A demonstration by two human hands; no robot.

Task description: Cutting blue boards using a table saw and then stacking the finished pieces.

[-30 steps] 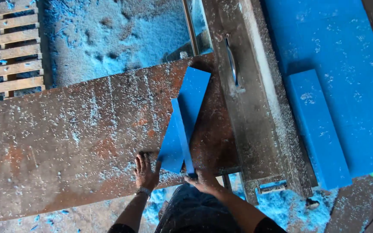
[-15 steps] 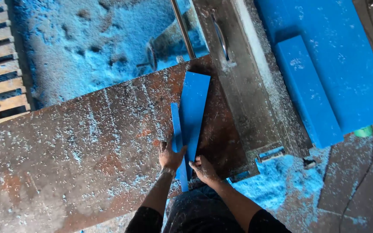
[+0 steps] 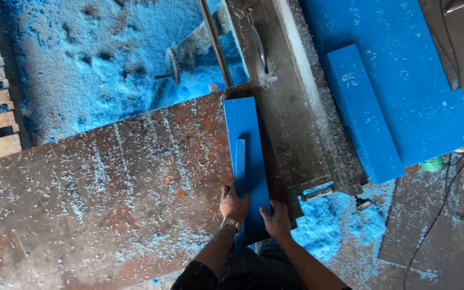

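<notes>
Rusty chip-strewn table (image 3: pixel 98 182); left hand (image 3: pixel 234 204) and right hand (image 3: pixel 276 219), fingers pressed flat, hold blue board (image 3: pixel 248 156) at lower centre, saw blade (image 3: pixel 258 45) beyond.

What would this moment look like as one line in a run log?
left hand: on narrow blue strip | right hand: on blue board | board: flat on rusty table | saw blade: ahead

both forearms reach forward, left hand (image 3: pixel 234 205) and right hand (image 3: pixel 276 219) side by side, palms down, fingers pressing flat
</notes>
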